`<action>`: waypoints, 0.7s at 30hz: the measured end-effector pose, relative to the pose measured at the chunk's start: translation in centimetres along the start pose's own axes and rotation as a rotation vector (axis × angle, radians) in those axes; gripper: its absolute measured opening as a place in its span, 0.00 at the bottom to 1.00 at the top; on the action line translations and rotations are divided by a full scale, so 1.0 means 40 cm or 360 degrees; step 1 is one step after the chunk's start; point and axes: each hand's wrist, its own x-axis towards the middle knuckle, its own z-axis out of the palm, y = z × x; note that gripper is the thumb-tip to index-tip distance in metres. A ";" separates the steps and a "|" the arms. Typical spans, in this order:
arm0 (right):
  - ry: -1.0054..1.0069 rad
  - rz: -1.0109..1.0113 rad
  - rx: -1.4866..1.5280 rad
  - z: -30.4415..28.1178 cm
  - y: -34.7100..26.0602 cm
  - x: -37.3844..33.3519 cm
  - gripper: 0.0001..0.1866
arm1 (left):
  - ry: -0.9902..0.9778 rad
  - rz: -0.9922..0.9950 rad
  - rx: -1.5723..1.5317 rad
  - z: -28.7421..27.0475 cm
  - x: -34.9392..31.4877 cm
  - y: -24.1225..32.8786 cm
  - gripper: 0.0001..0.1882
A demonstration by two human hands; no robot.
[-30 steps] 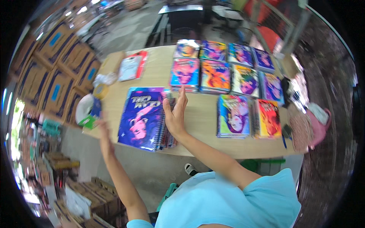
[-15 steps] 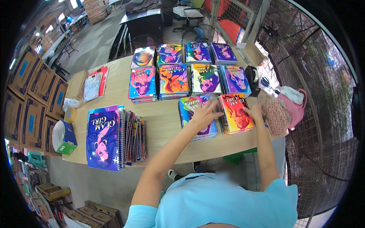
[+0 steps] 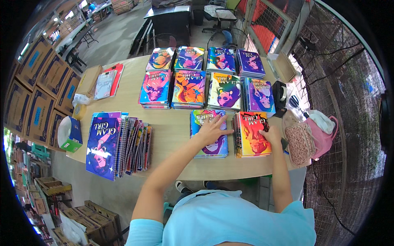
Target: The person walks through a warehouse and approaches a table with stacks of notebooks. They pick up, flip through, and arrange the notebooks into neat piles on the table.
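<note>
My left hand (image 3: 210,130) lies over a stack of spiral notebooks with a blue and purple cover (image 3: 213,148). Its fingers are spread on the cover, and the thumb reaches toward the neighbouring stack. That stack has a red and yellow notebook (image 3: 250,137) on top, its coil on the left side. Against its right edge rests my right hand (image 3: 272,136), thumb at the cover's edge and the other fingers stretched forward, partly hidden. Behind, two rows of notebook stacks (image 3: 188,88) with colourful covers fill the far part of the table.
A leaning pile of larger notebooks (image 3: 102,145) lies at the left of the table (image 3: 168,139). Near it are a blue-green box (image 3: 74,135) and a tape roll (image 3: 79,111). Scissors (image 3: 294,101), a patterned pouch (image 3: 301,143) and a pink bag (image 3: 324,137) sit right. Cartons (image 3: 39,98) stand left.
The head view has turned slightly, so the table's contents appear shifted. Both hands stay at the same two stacks, with only slight changes in finger position.
</note>
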 end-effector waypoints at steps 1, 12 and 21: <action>0.0113 0.0011 0.0042 0.007 -0.001 -0.007 0.33 | -0.0032 0.0046 0.0034 0.008 0.013 0.007 0.25; 0.0787 -0.1003 0.0476 -0.165 -0.114 -0.186 0.17 | 0.0326 -0.0339 -0.0336 -0.452 -0.154 0.075 0.20; 0.0125 -0.1664 0.2472 -0.180 -0.767 -0.529 0.38 | 0.0998 -0.1677 -0.0986 -0.693 -0.852 -0.256 0.19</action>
